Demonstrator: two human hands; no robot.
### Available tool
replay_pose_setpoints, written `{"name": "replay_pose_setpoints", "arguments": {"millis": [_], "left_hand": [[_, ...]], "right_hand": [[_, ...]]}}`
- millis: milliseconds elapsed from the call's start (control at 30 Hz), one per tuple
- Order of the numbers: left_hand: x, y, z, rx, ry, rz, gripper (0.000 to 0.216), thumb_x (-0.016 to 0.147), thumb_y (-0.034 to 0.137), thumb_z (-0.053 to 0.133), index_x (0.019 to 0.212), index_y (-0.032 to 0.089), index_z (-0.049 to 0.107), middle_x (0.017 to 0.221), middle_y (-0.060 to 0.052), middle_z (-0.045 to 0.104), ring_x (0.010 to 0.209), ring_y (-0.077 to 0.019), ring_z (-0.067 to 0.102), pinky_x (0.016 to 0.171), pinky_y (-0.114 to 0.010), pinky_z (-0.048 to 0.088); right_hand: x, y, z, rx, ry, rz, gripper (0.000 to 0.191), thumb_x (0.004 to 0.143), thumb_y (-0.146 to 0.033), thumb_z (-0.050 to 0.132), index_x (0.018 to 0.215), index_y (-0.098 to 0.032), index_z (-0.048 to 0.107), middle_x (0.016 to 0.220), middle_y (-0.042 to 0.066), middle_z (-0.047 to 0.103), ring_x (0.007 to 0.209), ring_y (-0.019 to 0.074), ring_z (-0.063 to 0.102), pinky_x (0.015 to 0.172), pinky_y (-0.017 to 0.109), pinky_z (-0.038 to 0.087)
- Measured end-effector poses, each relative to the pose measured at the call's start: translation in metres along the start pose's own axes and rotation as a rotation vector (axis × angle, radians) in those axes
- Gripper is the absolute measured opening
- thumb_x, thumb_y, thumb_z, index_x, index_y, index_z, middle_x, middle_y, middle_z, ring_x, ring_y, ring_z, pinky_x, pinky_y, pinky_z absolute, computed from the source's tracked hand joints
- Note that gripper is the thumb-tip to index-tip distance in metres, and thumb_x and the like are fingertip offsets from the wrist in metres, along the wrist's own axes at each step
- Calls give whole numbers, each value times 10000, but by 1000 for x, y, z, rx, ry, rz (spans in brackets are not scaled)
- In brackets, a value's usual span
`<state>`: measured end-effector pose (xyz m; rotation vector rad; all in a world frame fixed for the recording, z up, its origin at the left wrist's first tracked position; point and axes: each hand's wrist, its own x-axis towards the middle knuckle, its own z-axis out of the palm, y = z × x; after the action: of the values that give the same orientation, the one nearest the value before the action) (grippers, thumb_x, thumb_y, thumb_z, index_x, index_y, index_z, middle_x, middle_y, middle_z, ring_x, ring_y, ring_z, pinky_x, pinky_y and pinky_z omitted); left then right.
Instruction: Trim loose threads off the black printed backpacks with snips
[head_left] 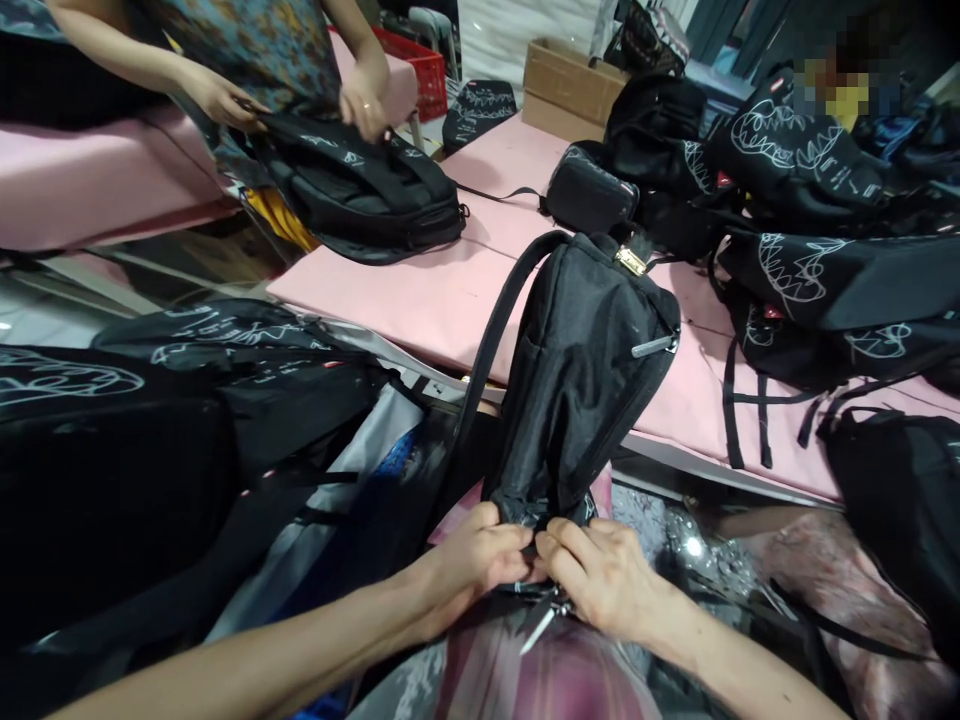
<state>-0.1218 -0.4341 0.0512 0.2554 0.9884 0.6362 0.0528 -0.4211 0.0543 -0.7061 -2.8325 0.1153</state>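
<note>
A black woven-fabric backpack (577,370), probably light, floppy and best held by its bunched end, is pinched there by left hand (484,550) and right hand (604,575) fingers, at the pink flat-topped table (397,310)'s near edge.

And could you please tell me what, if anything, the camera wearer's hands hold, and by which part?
The left hand and right hand grip the black bag by its near end.

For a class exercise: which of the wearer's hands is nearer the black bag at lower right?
Right. The right hand is left of the black bag; the left hand is farther left.
</note>
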Motion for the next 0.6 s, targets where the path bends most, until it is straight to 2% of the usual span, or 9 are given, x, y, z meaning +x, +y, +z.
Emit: {"name": "replay_pose_setpoints", "arguments": {"millis": [100,200,267,333,400,467,533,567,600], "left_hand": [[4,6,-5,25,17,16,325,630,387,690,688,168,456,643,-11,612,694,-177,639,712,-303,497],[8,15,-17,199,118,101,423,681,518,626,784,110,577,761,-92,668,759,-215,654,717,-314,513],[8,19,-29,389,218,195,423,699,516,603,820,111,592,771,-101,673,685,-216,652,606,-300,515],[8,22,-46,632,365,391,371,722,479,580,856,133,595,760,-79,662,629,-200,632,550,-286,501],[9,25,-65,858,600,717,348,734,437,570,943,160,597,852,-71,641,740,-213,623,663,-324,517],[11,30,-86,994,851,1005,421,756,409,550,1103,171,563,1061,-99,580,990,-260,561,883,-413,458],[16,39,-106,985,1005,1066,524,815,416,463,1258,135,460,1277,-149,448,1212,-299,405,1033,-481,311],[20,44,-115,930,1015,1020,557,848,423,399,1314,117,396,1357,-163,374,1281,-300,322,1072,-488,243],[25,47,-124,851,982,953,574,871,433,342,1346,112,348,1406,-161,321,1322,-289,262,1094,-478,199]], "right_hand": [[7,10,-5,62,126,78,211,923,-192,348,905,-167,557,812,23,612,586,101,535,500,255,343],[30,16,-1,63,251,224,180,910,-202,408,998,-180,564,892,28,611,675,95,575,551,223,378],[56,18,6,50,258,342,221,909,-190,412,1075,-201,557,960,33,601,708,90,589,586,203,407],[86,18,14,52,227,428,257,905,-184,403,1107,-226,557,1020,32,591,697,82,594,599,193,428],[110,18,22,124,225,359,271,897,-204,404,1118,-232,558,1110,33,573,745,83,604,645,188,449],[122,22,29,266,279,134,293,889,-237,401,1143,-224,548,1188,35,550,874,94,600,722,181,456],[119,35,38,434,391,-20,317,887,-258,379,1151,-198,543,1163,46,578,964,106,578,787,191,453],[111,45,45,516,468,24,323,890,-263,361,1142,-185,547,1111,54,607,964,113,580,802,209,456],[101,58,54,594,558,159,329,895,-270,342,1125,-173,556,1045,60,636,938,123,591,808,234,463]]}}
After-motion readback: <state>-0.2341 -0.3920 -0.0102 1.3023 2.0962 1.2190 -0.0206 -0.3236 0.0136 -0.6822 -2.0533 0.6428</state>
